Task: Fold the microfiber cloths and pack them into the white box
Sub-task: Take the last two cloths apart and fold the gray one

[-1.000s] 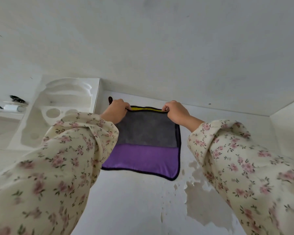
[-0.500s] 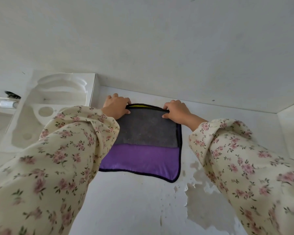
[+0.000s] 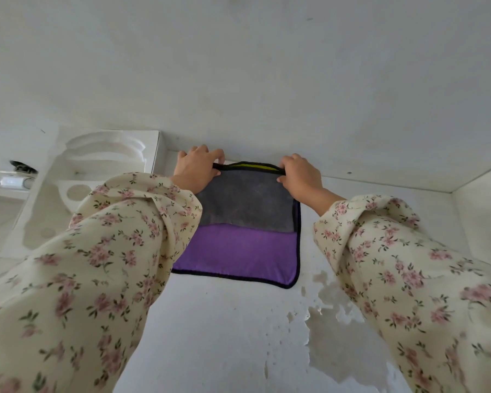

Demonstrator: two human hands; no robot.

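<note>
Fingers [image 3: 210, 154] of the left hand [image 3: 194, 171] and right hand [image 3: 301, 177] pinch the far edge of the grey cloth [image 3: 244, 199], atop purple cloth [image 3: 238, 251] on the table [image 3: 224, 321]; best pulled nearward evenly, corners aligned.

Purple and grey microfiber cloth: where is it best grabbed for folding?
At its two far corners, pinched from above, as the left hand and right hand do. The purple and grey microfiber cloth lies flat, so only its black-trimmed edge offers a hold; both corners probably keep it straight.
</note>
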